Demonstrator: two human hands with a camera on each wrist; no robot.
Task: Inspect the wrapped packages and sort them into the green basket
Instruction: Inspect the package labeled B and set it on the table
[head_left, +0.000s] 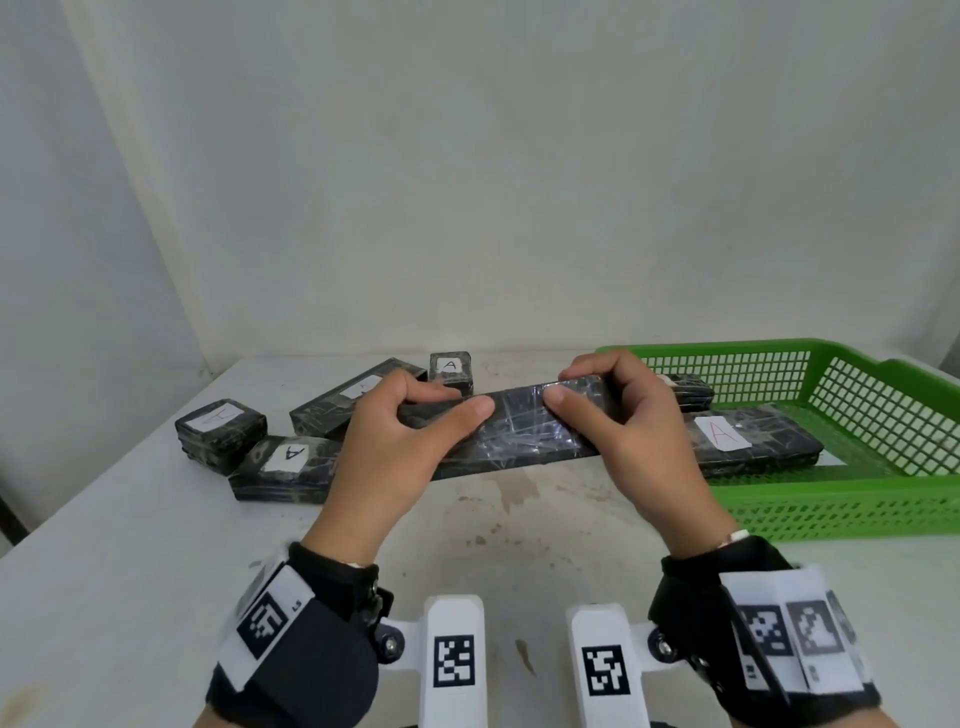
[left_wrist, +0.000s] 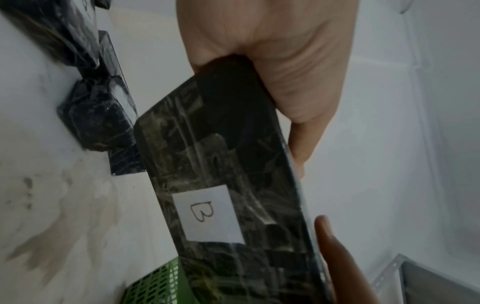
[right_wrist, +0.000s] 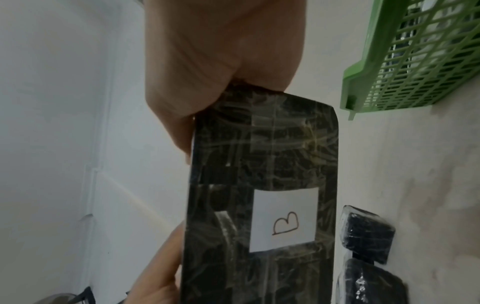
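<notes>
The held package (head_left: 509, 431) is a long, flat, dark slab wrapped in shiny, creased clear film, raised above the table (head_left: 130, 545) with its plain side up in the head view; both wrist views show its underside, where a white label (left_wrist: 207, 214) bears a handwritten B. The left hand (head_left: 387, 452) grips its left end, thumb on top and fingers curled under; the right hand (head_left: 628, 431) grips the right end the same way, thumb pressed on the top face. Neither grip is released: each is clenched on the package. Just right of the package stands the green basket (head_left: 841, 504), a low mesh tray on the table, with a long package marked A (head_left: 748, 441) lying inside and another dark package (head_left: 685, 389) behind it, mostly hidden by the right hand. Left of the held package four more wrapped ones lie on the table: a small block (head_left: 221, 428) with a label, a flat package (head_left: 283, 467) marked A touching it, a long package (head_left: 353, 395) lying at an angle behind, and a small block (head_left: 451, 370) marked A beyond the held package's far edge. The table below the held package is stained brownish. A pale wall (head_left: 467, 182) stands behind everything.
</notes>
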